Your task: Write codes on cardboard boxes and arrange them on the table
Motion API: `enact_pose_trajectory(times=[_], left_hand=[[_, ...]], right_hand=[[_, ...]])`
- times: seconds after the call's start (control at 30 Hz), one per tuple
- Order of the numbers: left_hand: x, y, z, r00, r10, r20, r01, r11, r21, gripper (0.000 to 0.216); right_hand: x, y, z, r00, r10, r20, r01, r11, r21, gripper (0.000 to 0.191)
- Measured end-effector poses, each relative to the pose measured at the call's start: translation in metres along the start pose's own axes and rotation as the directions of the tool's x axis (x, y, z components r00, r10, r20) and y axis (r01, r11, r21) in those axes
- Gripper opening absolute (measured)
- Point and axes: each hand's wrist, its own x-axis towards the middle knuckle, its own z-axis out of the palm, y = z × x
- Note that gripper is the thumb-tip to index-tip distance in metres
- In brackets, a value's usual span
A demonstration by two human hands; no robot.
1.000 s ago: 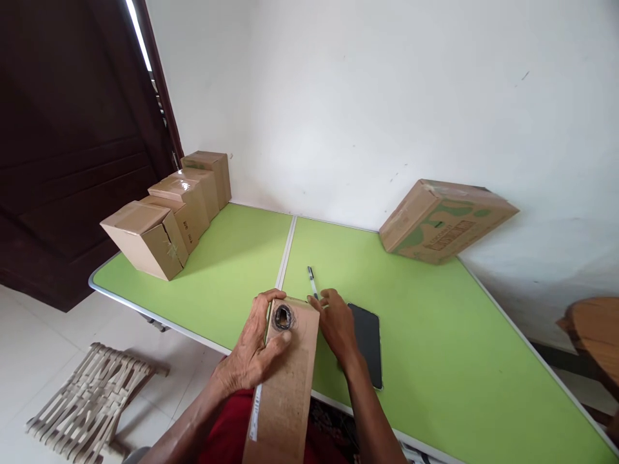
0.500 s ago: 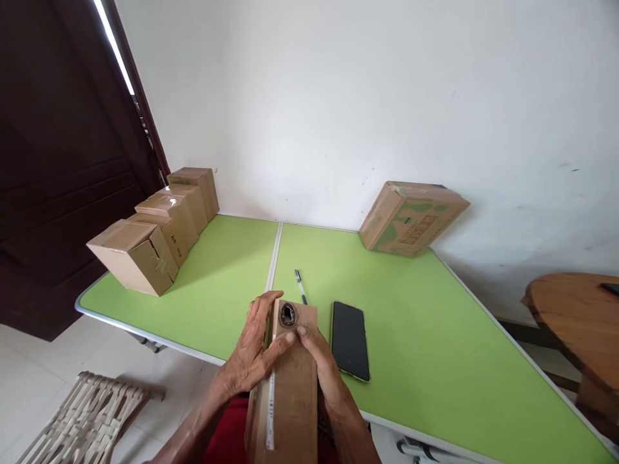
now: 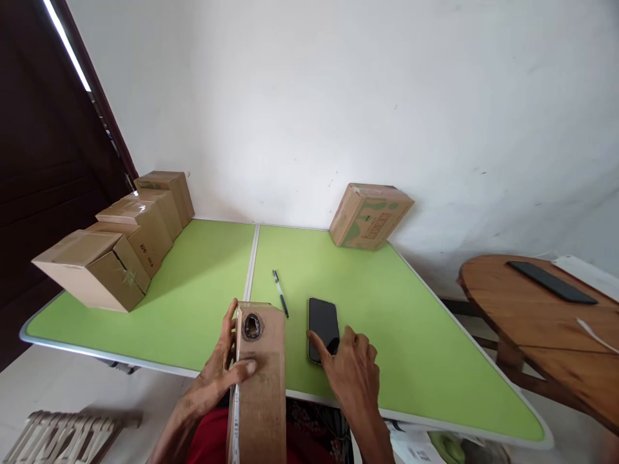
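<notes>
My left hand (image 3: 217,367) grips a narrow cardboard box (image 3: 264,386) by its left side, thumb on the upper face and fingers along the edge. Near the box's far end is a dark-rimmed hole (image 3: 252,327). A white label strip runs down its left edge. My right hand (image 3: 353,367) is over a dark-screened phone (image 3: 323,319) lying on the green table (image 3: 401,348). Its thumb reaches across the phone to the left edge, while the bent fingers are beside the right edge, apart from the thumb. Beyond the box lies a pen (image 3: 280,293).
Several cardboard boxes (image 3: 111,258) stand in a row at the table's left. Another printed carton (image 3: 372,216) leans by the wall at the back right. A wooden table (image 3: 532,309) holding a dark flat object (image 3: 551,281) stands to the right. A woven stool (image 3: 72,438) is at lower left.
My right hand has left the cardboard box and moved right onto the phone. My left hand still holds the box. The view has swung somewhat to the right.
</notes>
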Motion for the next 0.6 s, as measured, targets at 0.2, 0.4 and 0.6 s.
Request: enact_pose_trajectory(times=[0.2, 0.4, 0.6], left_hand=[[-0.001, -0.012, 0.004, 0.998, -0.025, 0.054, 0.028, 0.998, -0.059, 0.118], [-0.003, -0.020, 0.002, 1.000, -0.011, 0.010, 0.012, 0.996, -0.088, 0.110], [-0.005, -0.011, 0.006, 1.000, -0.027, 0.013, 0.028, 0.996, -0.082, 0.110]], right_hand=[[0.010, -0.003, 0.011, 0.992, 0.105, 0.065, -0.090, 0.975, -0.203, 0.059], [0.025, 0.003, 0.011, 0.983, 0.141, 0.120, -0.142, 0.990, 0.000, 0.065], [0.014, 0.019, 0.010, 0.973, 0.112, 0.200, -0.181, 0.912, 0.368, 0.053]])
